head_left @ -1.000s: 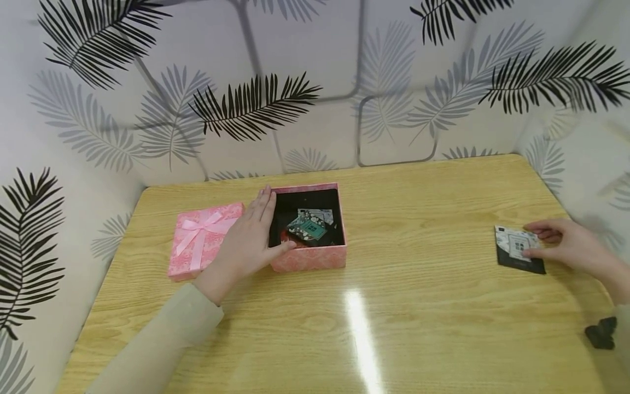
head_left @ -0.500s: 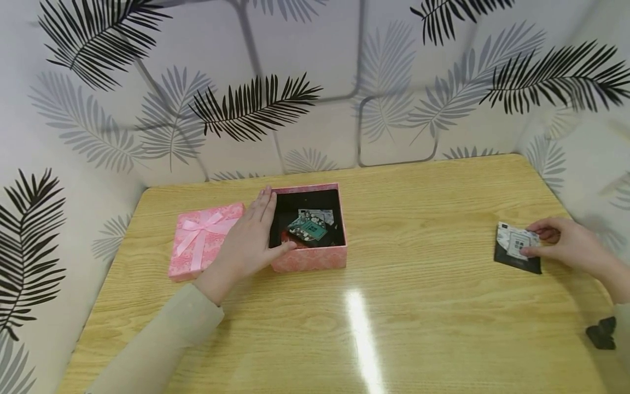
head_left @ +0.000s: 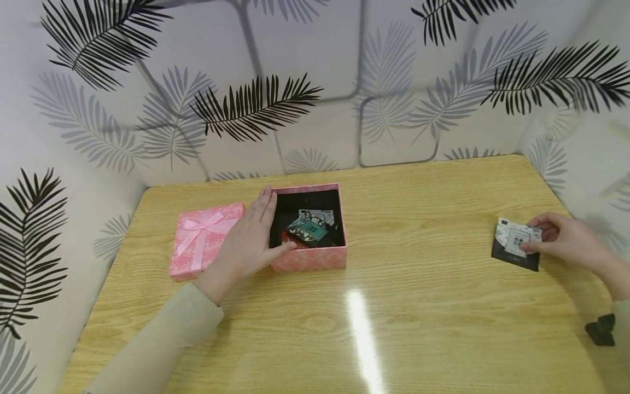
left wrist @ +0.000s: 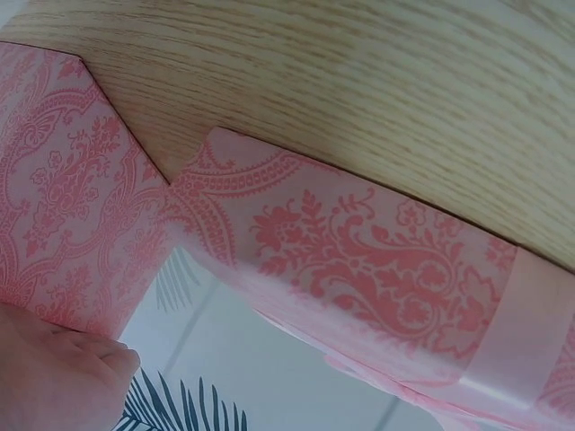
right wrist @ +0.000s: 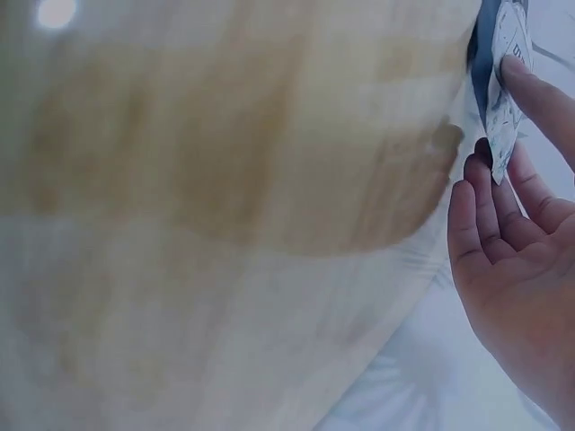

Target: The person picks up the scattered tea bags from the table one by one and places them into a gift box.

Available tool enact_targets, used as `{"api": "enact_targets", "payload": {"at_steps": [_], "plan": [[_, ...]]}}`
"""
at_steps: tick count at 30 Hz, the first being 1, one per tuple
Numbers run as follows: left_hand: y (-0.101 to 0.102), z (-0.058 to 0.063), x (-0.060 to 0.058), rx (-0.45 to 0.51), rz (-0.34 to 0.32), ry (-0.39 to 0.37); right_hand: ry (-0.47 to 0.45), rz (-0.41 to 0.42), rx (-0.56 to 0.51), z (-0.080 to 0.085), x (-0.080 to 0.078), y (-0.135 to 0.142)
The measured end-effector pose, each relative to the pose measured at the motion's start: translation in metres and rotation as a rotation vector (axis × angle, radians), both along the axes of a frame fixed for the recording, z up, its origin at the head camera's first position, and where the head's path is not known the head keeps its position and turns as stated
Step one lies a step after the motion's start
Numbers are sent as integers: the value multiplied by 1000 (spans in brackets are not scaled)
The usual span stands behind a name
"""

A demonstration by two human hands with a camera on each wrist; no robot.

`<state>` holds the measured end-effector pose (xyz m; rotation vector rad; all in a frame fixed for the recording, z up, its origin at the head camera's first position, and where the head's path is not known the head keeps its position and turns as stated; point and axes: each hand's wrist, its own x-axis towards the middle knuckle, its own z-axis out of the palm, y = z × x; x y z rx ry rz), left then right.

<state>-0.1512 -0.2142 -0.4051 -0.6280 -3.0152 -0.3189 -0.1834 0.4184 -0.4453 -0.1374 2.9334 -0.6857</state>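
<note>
An open pink patterned box (head_left: 309,259) with a dark lining stands left of the table's middle. My left hand (head_left: 248,235) rests along its left rim with straight fingers, its thumb at the front rim. Inside lie several flat sachets, one green with a floral print (head_left: 309,226) on top of a white one and something red. Far to the right, my right hand (head_left: 571,242) pinches a black and white sachet (head_left: 514,247) between thumb and fingers. The right wrist view shows the thumb on the sachet's (right wrist: 505,99) printed face, with fingers behind it.
A pink lid (head_left: 183,268) with a ribbon bow lies left of the box, partly behind the left hand. A small black object (head_left: 600,330) sits near the right sleeve. The wooden table (head_left: 418,317) meets a leaf-patterned wall covering (head_left: 334,126).
The right hand has lifted the black and white sachet slightly and tilted it, shifting a little to the left. The left hand and the box have stayed put.
</note>
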Motion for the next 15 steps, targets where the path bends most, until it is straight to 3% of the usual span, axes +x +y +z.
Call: {"api": "enact_targets", "payload": {"at_steps": [8, 15], "plan": [[0, -1, 0, 3, 4, -3, -12, 39, -1, 15, -11, -8], [1, 0, 0, -15, 11, -20, 37, 58, -34, 28, -16, -20]]}}
